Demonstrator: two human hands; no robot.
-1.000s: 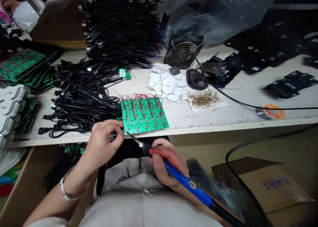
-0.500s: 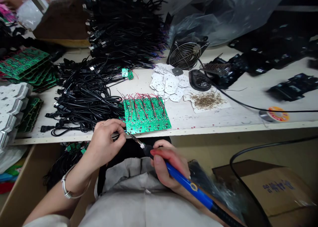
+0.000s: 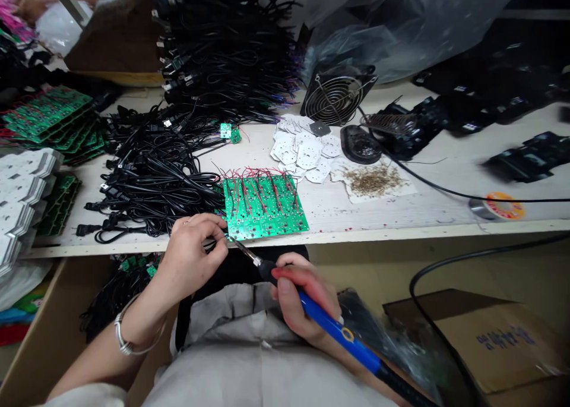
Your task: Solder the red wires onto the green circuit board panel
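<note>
My right hand (image 3: pixel 305 294) grips a blue-handled soldering iron (image 3: pixel 341 333) like a pen. Its metal tip points up and left, at the lower left corner of a green circuit board panel (image 3: pixel 267 214). Short red and black wires stand up from the panel's upper half. Just left of that corner, my left hand (image 3: pixel 196 246) is closed in a pinch; what lies between the fingertips is too small to make out. Black power cords (image 3: pixel 164 181) lie in a heap beyond and beside my left hand, touching the panel's left side.
Stacked circuit panels (image 3: pixel 48 113) and white trays (image 3: pixel 27 187) stand at left. Behind the panel are white plates (image 3: pixel 307 148), a fan (image 3: pixel 336 95) and a soldering iron stand (image 3: pixel 389 128). A solder spool (image 3: pixel 496 206) sits right, near the bench's front edge. A co-worker's hand (image 3: pixel 29 8) shows top left.
The whole view has shifted slightly. Both hands and the soldering iron keep nearly the same place at the panel's lower left corner.
</note>
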